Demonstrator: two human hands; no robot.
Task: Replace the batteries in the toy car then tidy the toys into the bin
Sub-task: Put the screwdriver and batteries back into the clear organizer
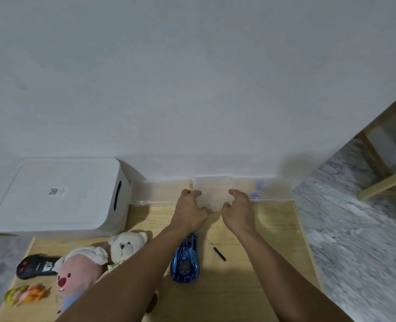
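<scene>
Left hand (188,211) & right hand (238,210): both arms stretched fwd, fingers curled, gripping opposite sides of clear plastic box (213,189) at table's (238,287) far edge.

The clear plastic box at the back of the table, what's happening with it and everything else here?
A person's left hand and right hand grip the small clear box from either side at the far edge of the wooden table. The blue toy car sits untouched behind the hands, with a small screwdriver beside it. The plush toys, the black remote control and the closed white bin wait to the left; nothing is tidied yet.
</scene>
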